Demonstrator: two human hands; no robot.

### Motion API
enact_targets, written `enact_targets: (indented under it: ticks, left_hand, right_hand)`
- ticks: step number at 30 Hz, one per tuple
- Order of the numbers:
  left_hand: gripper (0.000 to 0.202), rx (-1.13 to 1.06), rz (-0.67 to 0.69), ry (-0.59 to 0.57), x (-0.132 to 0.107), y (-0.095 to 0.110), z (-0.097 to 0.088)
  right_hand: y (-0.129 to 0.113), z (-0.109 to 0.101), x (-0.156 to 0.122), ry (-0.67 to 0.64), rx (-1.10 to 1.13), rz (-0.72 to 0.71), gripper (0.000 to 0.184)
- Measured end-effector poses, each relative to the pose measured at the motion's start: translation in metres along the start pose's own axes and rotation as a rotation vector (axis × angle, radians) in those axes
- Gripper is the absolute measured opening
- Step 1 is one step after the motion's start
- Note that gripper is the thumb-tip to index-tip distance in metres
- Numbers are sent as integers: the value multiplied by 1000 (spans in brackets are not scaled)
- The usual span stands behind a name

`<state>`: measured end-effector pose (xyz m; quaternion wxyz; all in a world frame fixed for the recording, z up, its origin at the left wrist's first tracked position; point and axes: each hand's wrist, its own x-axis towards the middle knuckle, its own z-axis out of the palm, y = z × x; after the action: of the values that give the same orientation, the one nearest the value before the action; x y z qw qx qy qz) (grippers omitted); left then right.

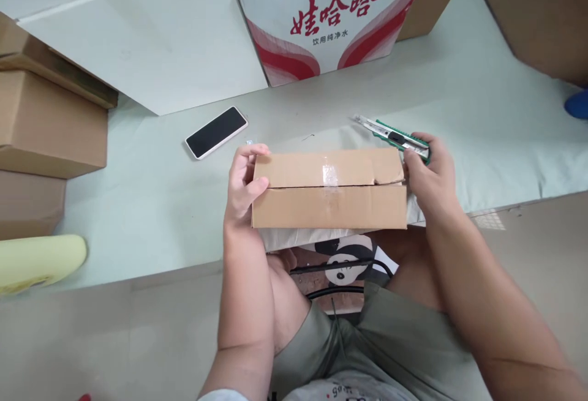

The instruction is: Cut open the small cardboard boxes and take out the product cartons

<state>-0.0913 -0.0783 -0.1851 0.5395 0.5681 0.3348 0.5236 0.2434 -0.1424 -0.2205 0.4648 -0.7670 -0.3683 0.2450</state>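
Observation:
A small brown cardboard box with clear tape across its top seam rests at the front edge of a pale green mat. My left hand grips the box's left end, thumb on the top flap. My right hand is at the box's right end, closed around a green utility knife whose blade points left and away, above the box's far right corner. A grey plastic bag lies under the box.
A phone lies face up on the mat, left of the box. A white carton with red lettering stands behind. Brown boxes are stacked at left, a yellow foam piece below them. A blue object shows at right.

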Motion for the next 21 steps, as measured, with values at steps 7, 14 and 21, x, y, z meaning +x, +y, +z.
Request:
enact_targets:
  ticks: [7, 14, 21]
  left_hand:
    - [39, 61, 10, -90, 0, 10, 0]
    - [40, 50, -7, -99, -1, 10, 0]
    - [44, -16, -60, -88, -2, 12, 11]
  right_hand:
    - [11, 2, 36, 321, 1081, -33, 33]
    - [-10, -22, 18, 73, 1515, -123, 28]
    - [-62, -19, -16, -79, 907, -175, 34]
